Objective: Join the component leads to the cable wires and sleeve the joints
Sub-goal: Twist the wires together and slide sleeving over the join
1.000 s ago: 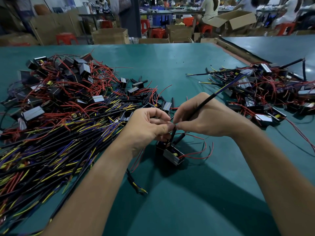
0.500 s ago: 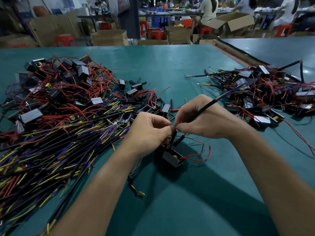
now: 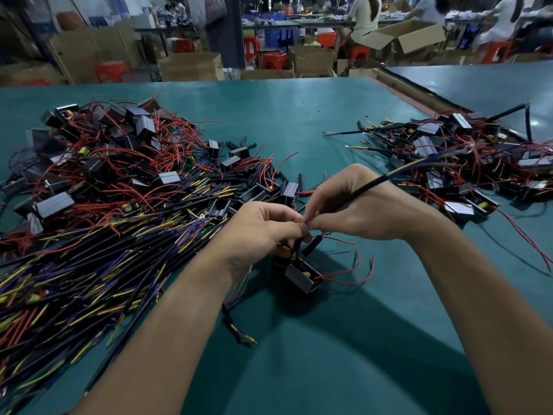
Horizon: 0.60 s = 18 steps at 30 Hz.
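Hardly anything shifted: left hand [image 3: 263,229] still pinches the component's [image 3: 302,277] lead, right hand [image 3: 368,211] the cable [image 3: 366,188] wire, fingertips meeting, presumably twisting the joint; component sits just below, near-centre; sleeve [image 3: 312,244] waits beside.

Grey-faced black component [image 3: 300,277], tilted — red leads [image 3: 344,282] looped to its right, black cable [image 3: 363,190] aslant above.
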Available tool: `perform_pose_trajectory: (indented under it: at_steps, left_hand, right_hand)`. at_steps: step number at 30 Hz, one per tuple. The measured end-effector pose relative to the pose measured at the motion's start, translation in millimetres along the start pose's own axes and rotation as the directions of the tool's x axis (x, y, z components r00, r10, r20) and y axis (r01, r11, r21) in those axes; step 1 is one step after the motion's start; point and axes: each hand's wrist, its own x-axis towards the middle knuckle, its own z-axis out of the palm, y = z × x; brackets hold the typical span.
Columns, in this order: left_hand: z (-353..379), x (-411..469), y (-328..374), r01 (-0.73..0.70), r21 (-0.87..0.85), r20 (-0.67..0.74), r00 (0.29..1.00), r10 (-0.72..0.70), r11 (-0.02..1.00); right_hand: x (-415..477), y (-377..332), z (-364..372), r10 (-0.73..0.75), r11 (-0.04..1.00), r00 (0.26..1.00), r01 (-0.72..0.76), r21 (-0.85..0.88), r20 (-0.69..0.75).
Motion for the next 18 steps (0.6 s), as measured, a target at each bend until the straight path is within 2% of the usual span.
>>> perform_pose_trajectory:
  at_steps: [7, 18]
  left_hand:
    - [1.9, -0.6, -2.0, -0.101, 0.027, -0.037, 0.994, 0.102, 0.995]
    - [1.1, -1.4, -1.1, -0.17, 0.081, -0.012, 0.985, 0.172, 0.982]
  right_hand:
    - [0.6, -3.2, 0.0, 0.101, 0.992, 0.995, -0.102, 0.079, 0.011]
    - [-3.8, -4.2, -4.5, 0.159, 0.985, 0.983, -0.164, 0.044, 0.093]
